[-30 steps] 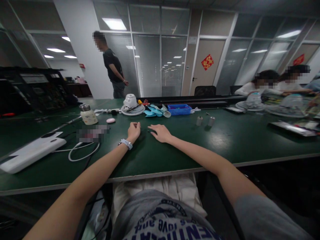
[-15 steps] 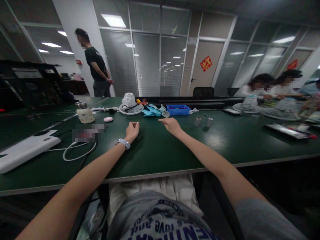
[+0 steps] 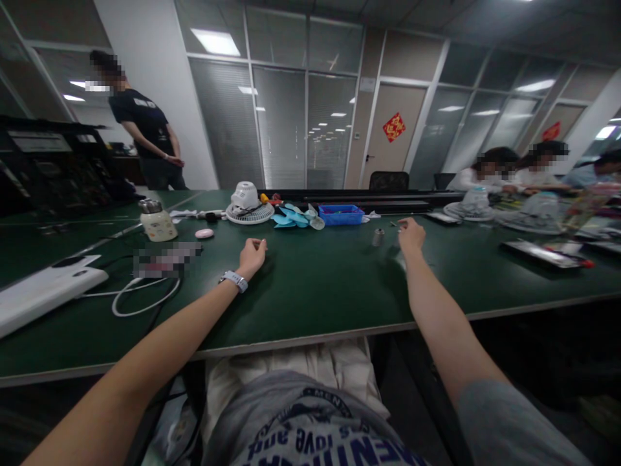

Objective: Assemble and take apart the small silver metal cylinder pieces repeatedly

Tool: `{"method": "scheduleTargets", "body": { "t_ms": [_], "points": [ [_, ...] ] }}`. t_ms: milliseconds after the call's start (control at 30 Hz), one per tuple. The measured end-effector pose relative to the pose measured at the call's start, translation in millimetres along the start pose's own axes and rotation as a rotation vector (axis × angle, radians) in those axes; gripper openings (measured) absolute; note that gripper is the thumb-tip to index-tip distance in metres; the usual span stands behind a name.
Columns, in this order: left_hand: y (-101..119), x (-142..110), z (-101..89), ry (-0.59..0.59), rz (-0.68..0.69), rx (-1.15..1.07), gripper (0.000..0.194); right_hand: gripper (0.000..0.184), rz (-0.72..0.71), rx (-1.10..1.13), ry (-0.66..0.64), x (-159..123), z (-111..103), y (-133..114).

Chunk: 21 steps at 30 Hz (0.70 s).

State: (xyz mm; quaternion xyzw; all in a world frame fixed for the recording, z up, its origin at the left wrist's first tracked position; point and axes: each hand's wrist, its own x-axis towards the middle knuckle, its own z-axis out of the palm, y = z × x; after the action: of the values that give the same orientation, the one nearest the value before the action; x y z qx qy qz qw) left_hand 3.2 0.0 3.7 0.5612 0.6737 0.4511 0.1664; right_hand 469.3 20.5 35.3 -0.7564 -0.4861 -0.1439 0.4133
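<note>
Across the lower middle of the frame, the front edge of a green table [image 3: 310, 336] passes beneath both forearms; left of centre, the left hand [image 3: 252, 257] has its fingers curled narrow toward the thumb, and whether they enclose anything cannot be told; at centre right, a metal cylinder [image 3: 378, 237] stands upright, apart from the right hand [image 3: 412, 234], whose fingers are drawn narrow and point left, any contents hidden; a small thin piece [image 3: 393, 224] lies near those fingertips, contact uncertain; farther off, a white fan housing [image 3: 244, 197], light-blue fan blades [image 3: 292, 217] and a blue plastic bin [image 3: 340, 217] form a row; the step in hand appears to be a right-hand reach for small parts; the next move would call for a precise pinch, clear of the cylinder.
</note>
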Motion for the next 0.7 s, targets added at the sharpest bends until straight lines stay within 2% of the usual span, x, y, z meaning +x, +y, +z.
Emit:
{"method": "scheduleTargets", "body": {
  "t_ms": [167, 333, 567, 700],
  "points": [
    [-1, 0, 0.6, -0.006, 0.011, -0.005, 0.025, 0.038, -0.048, -0.011, 0.019, 4, 10, 7],
    [-2, 0, 1.1, -0.005, 0.021, -0.007, 0.025, 0.033, -0.069, 0.016, 0.023, 7, 19, 13],
    [0, 0, 0.7, -0.020, 0.002, 0.039, 0.027, 0.031, 0.025, -0.057, -0.001, 2, 13, 5],
    [1, 0, 0.5, -0.029, -0.015, 0.047, 0.027, 0.029, 0.089, -0.001, 0.012, 1, 11, 3]
  ]
}}
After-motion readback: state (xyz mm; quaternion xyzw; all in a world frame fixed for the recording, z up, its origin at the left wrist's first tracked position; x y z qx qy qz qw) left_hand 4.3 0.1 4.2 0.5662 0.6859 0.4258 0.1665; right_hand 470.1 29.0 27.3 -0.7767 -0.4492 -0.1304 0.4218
